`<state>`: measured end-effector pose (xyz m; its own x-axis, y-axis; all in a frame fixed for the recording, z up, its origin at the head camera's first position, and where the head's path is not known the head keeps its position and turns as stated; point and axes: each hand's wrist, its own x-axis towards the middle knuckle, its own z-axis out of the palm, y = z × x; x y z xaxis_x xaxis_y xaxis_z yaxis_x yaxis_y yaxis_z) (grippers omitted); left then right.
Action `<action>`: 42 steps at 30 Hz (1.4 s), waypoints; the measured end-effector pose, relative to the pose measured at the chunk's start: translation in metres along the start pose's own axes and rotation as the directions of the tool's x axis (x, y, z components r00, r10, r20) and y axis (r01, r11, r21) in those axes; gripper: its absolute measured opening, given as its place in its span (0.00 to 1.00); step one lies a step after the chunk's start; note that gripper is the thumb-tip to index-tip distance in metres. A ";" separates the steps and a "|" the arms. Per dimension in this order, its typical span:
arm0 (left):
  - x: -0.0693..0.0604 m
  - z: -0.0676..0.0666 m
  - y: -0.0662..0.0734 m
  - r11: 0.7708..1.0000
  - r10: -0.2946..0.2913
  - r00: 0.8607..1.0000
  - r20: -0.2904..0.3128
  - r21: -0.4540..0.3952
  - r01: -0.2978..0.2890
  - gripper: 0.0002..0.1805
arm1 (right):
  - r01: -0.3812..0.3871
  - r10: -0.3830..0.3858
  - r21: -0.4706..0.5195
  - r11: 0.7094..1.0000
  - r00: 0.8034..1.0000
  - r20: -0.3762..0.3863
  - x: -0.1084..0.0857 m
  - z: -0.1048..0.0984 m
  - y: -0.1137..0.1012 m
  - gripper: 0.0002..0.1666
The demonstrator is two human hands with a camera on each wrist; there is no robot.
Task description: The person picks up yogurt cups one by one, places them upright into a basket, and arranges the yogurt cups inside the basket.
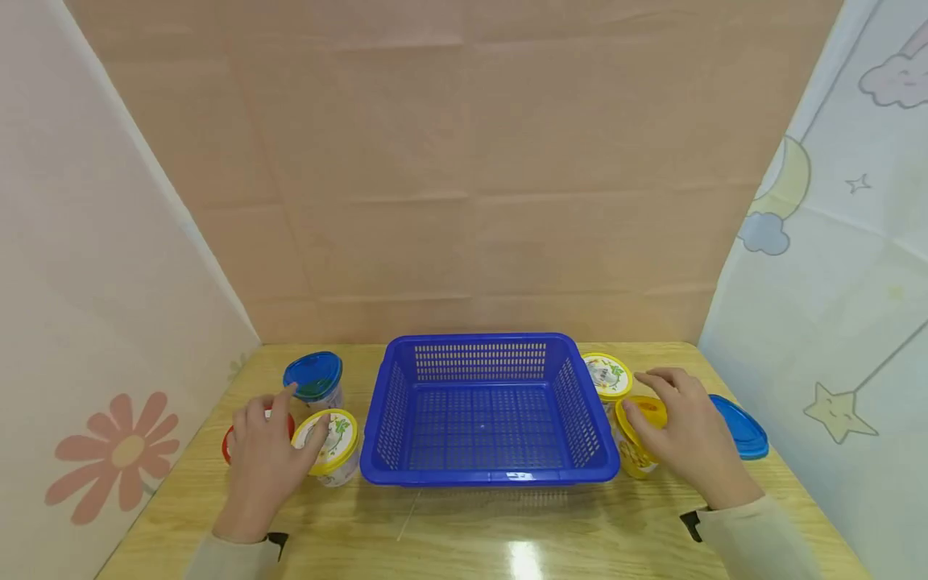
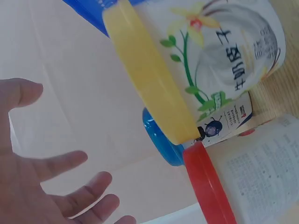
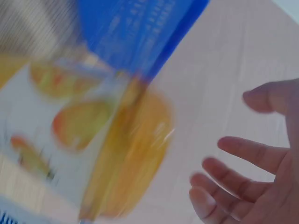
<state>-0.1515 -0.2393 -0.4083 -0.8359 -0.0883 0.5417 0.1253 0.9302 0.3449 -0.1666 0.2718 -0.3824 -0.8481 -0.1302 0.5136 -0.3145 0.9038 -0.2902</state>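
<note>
The left hand (image 1: 268, 459) hovers over a red-lidded tub (image 1: 228, 445) and a white tub with a yellow-rimmed lid (image 1: 335, 441); its fingers (image 2: 65, 165) are spread and hold nothing. Behind them stands a blue-lidded tub (image 1: 315, 374). On the other side, the right hand (image 1: 692, 435) is beside a yellow-lidded container (image 1: 638, 459), fingers apart and relaxed, with nothing in them. In the right wrist view that container (image 3: 135, 154) is blurred, with fruit pictures on its side. Another yellow-rimmed tub (image 1: 607, 374) stands behind it.
Between the hands a blue perforated basket (image 1: 489, 477) sits on the wooden table (image 1: 464, 532), nothing inside it. A blue-lidded container (image 1: 743, 431) is at the far right, partly behind the right hand. Cloth walls stand at the back and both sides.
</note>
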 end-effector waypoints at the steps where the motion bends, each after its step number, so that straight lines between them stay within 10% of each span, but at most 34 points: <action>1: -0.003 -0.002 0.002 1.000 -0.014 1.000 -0.006 0.004 0.014 0.37 | 0.005 -0.005 0.004 1.000 1.000 0.002 -0.002 -0.001 -0.006 0.24; 7: -0.016 -0.011 0.011 0.991 -0.119 0.989 0.086 0.075 0.113 0.38 | 0.020 -0.020 -0.002 1.000 0.998 0.061 -0.015 0.002 -0.032 0.15; 13: -0.023 -0.013 0.010 0.966 -0.253 0.930 0.267 0.118 0.229 0.48 | -0.006 0.011 -0.032 0.999 0.984 0.176 -0.022 0.008 -0.043 0.19; 22: -0.032 -0.006 0.005 0.946 -0.323 0.870 0.373 0.114 0.302 0.57 | -0.048 0.076 -0.122 0.991 0.969 0.236 -0.029 0.018 -0.039 0.24; 42: -0.033 0.012 0.003 0.948 -0.318 0.887 0.335 0.078 0.310 0.59 | -0.244 0.197 0.093 0.965 0.913 0.358 -0.031 0.041 -0.028 0.40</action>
<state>-0.1299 -0.2295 -0.4345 -0.9602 -0.2546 0.1146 -0.1820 0.8820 0.4346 -0.1488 0.2341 -0.4235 -0.9886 -0.0870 0.1225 -0.1358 0.8665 -0.4803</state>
